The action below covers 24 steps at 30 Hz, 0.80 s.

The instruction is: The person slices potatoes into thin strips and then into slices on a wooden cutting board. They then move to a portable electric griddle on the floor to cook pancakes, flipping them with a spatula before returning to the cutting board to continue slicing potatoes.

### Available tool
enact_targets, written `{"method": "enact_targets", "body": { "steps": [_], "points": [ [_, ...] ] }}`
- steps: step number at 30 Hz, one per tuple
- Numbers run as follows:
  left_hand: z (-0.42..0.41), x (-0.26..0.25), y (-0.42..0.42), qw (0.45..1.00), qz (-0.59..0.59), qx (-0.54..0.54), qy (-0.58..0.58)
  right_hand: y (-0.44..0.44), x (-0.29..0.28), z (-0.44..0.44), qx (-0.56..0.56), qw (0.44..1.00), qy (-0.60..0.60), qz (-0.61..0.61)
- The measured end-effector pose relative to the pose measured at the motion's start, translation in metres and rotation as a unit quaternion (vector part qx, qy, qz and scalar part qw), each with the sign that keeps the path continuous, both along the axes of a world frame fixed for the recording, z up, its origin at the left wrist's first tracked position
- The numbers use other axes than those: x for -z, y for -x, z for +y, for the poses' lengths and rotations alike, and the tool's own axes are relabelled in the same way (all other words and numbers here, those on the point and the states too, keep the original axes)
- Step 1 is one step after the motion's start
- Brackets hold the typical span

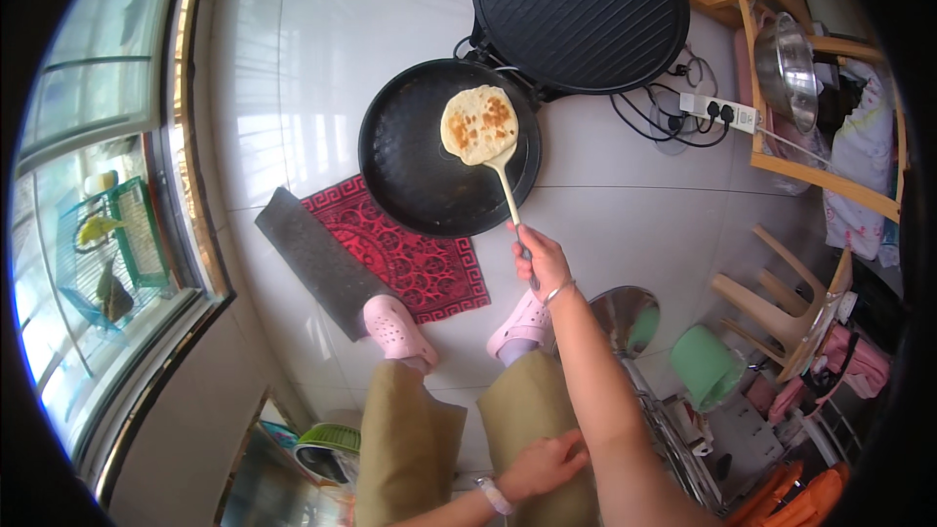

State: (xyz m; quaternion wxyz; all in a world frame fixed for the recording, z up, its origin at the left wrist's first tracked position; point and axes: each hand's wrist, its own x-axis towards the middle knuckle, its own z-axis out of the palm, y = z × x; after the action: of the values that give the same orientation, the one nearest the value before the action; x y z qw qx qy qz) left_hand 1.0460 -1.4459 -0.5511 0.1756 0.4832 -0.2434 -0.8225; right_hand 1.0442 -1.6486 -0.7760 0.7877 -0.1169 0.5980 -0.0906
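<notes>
My right hand (541, 256) grips the handle of a pale spatula (505, 183), which reaches up and left over the open electric griddle. A round browned flatbread (479, 124) rests on the spatula's blade, above the black lower pan (410, 176) of the griddle. Whether it touches the pan I cannot tell. The ridged upper plate (582, 11) is folded back on its hinge. Near my right forearm, my left hand (545, 462) lies low over my trouser leg, holding nothing that shows; its fingers are partly hidden.
A red patterned mat (410, 278) and a dark grey slab (315, 256) lie by the pan. Cords run to a power strip (721, 112) at the right. Wooden shelving (827, 179) holds a metal bowl (785, 73). A beige stool (798, 315) and a green bin (704, 366) stand lower right.
</notes>
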Motion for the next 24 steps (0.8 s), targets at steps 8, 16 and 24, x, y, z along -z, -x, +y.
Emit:
{"method": "enact_targets", "body": {
  "steps": [8, 16, 24],
  "points": [
    [0.002, -0.002, -0.003, 0.999, 0.016, -0.033, 0.01, -0.002, -0.003, -0.01, -0.013, 0.998, 0.039, -0.051],
    [-0.001, -0.006, -0.005, 0.999, 0.021, -0.037, 0.005, 0.009, -0.052, 0.035, -0.335, 0.617, 0.65, 0.291],
    [-0.004, -0.008, -0.015, 1.0, 0.023, -0.018, 0.004, 0.021, -0.04, 0.05, -0.109, 0.984, 0.099, 0.101]
  ]
}}
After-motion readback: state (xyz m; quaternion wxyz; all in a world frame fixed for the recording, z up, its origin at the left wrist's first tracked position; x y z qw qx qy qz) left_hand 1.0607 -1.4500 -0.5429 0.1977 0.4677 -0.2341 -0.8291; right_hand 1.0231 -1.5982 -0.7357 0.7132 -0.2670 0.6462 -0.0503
